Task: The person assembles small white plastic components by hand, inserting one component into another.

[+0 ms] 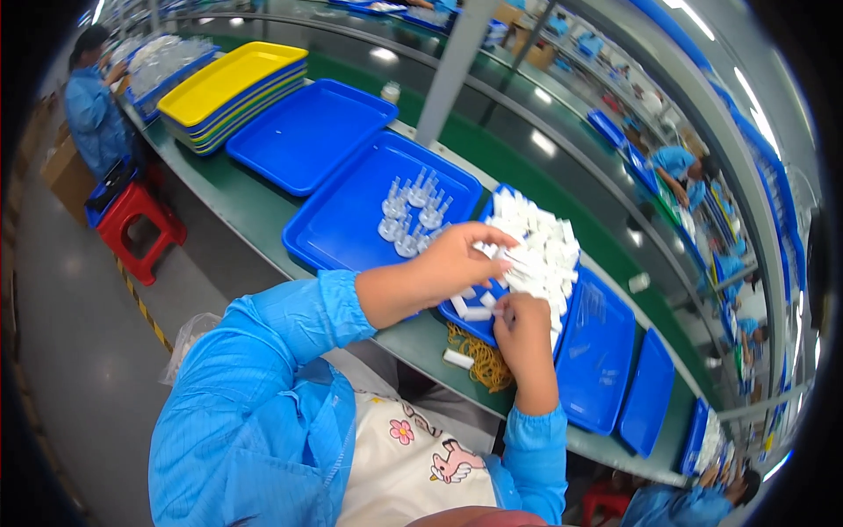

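A heap of small white oblong pieces [549, 237] fills much of a blue tray [575, 297] in front of me. Over the heap's left side, my left hand [461, 259] has its fingers curled; whether white pieces are between them is hard to tell against the heap. My right hand [527, 329] is closed at the tray's near side, its fingertips pinching a small white piece [488, 300]. Several more loose pieces lie beside it. Clear plastic parts with upright stems [406, 244] stand in the blue tray [329, 206] to the left, partly behind my left forearm.
Yellow rubber bands [486, 364] and a single white piece [458, 358] lie at the bench's near edge. A blue tray [307, 140] and stacked yellow-topped trays [233, 83] are at left; another blue tray [597, 369] holds clear bags. A metal post [452, 75] rises behind. A person [92, 110] works far left.
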Action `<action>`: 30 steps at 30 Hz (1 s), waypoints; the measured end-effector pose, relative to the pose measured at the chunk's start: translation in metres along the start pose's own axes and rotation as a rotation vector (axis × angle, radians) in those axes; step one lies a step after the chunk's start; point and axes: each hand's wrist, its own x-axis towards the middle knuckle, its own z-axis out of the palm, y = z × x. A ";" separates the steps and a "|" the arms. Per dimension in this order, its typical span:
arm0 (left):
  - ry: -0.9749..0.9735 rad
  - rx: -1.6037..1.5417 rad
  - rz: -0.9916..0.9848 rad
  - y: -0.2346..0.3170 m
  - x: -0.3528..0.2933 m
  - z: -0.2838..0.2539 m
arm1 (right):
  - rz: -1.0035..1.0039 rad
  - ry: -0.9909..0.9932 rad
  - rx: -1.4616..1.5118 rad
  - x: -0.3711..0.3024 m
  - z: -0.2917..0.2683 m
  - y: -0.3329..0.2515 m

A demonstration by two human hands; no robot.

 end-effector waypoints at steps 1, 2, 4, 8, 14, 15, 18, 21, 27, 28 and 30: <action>0.005 -0.041 -0.006 -0.003 0.002 -0.003 | -0.066 0.087 -0.009 0.002 -0.002 -0.001; -0.009 -0.052 0.050 -0.006 0.002 -0.003 | -0.046 0.083 0.058 0.003 -0.008 0.002; 0.005 -0.078 0.028 -0.002 -0.001 -0.007 | 0.083 0.072 0.276 0.010 -0.019 0.015; 0.047 -0.033 0.054 0.002 0.000 -0.004 | 0.195 0.164 0.734 0.020 -0.049 0.036; 0.086 0.013 -0.004 0.004 0.002 -0.003 | 0.183 0.237 1.044 0.016 -0.047 0.039; 0.101 0.026 0.007 0.003 0.001 -0.004 | 0.196 0.238 1.054 0.015 -0.046 0.037; 0.089 0.043 0.001 0.005 0.000 -0.001 | 0.284 0.264 1.034 0.017 -0.043 0.033; 0.088 0.085 -0.018 0.006 -0.002 0.004 | 0.427 0.326 1.077 0.011 -0.034 0.040; 0.038 0.155 0.036 0.001 -0.004 0.005 | 0.373 0.283 1.030 0.006 -0.023 0.027; 0.038 0.130 0.023 0.001 -0.005 0.006 | 0.399 0.292 1.057 0.006 -0.025 0.021; 0.037 0.102 0.007 0.001 -0.006 0.008 | 0.388 0.264 1.040 0.005 -0.021 0.019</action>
